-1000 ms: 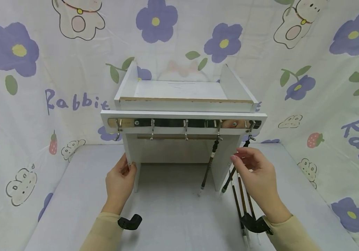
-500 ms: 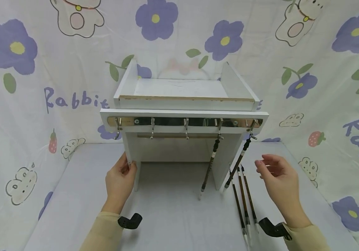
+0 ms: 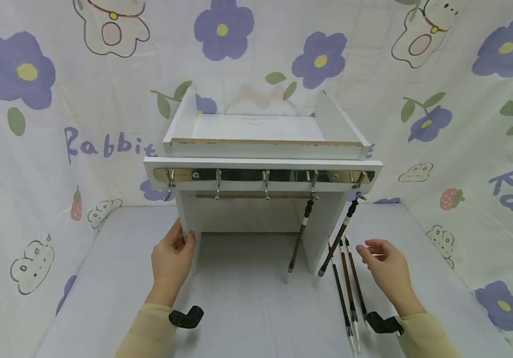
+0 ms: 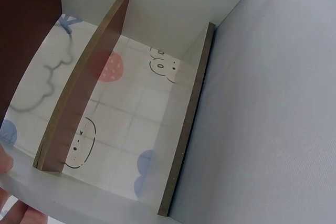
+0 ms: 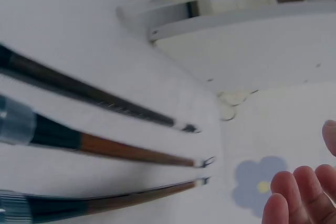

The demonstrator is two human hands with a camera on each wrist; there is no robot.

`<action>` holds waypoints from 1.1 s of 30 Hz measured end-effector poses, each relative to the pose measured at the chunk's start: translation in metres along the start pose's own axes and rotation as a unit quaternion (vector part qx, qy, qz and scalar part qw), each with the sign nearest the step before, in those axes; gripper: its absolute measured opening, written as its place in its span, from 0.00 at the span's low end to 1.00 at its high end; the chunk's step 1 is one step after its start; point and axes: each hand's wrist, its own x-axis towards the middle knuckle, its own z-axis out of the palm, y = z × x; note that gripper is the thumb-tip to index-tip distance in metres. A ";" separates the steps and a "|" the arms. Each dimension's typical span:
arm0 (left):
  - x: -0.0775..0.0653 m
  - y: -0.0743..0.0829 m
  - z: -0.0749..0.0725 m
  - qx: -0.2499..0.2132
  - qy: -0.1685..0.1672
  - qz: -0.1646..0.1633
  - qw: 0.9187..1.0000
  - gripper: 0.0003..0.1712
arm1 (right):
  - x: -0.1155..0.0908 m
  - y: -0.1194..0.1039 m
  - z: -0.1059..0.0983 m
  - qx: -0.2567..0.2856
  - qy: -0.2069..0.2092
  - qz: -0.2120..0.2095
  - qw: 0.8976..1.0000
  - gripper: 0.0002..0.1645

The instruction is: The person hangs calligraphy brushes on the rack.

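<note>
White rack (image 3: 262, 161) upright on the tabletop (image 3: 247, 308), patterned cloth (image 3: 117, 94) behind. Left hand (image 3: 171, 263) pinches the edge of the rack's left side panel (image 3: 188, 211), thumb and fingers on either face. Right hand (image 3: 386, 271) holds nothing; fingers loosely bent, thumb apart from them, just right of three brushes (image 3: 348, 286) lying side by side on the tabletop, bristle ends toward the person. Metal hook strip (image 3: 243, 175) across the rack's front, five hooks: one brush (image 3: 300, 237) hangs from the fourth, another brush (image 3: 338, 238) from the rightmost, both tilted, bristles down
</note>
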 end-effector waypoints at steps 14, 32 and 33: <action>0.000 -0.002 0.000 0.008 0.002 0.002 1.000 0.26 | 0.019 0.047 0.024 0.060 -0.102 0.128 0.985 0.37; -0.001 0.000 0.001 0.009 0.012 0.005 1.000 0.26 | 0.039 0.058 0.024 0.027 -0.217 0.157 0.963 0.29; -0.001 -0.001 0.001 0.010 0.012 0.004 1.000 0.26 | 0.038 0.060 0.024 0.026 -0.219 0.157 0.963 0.29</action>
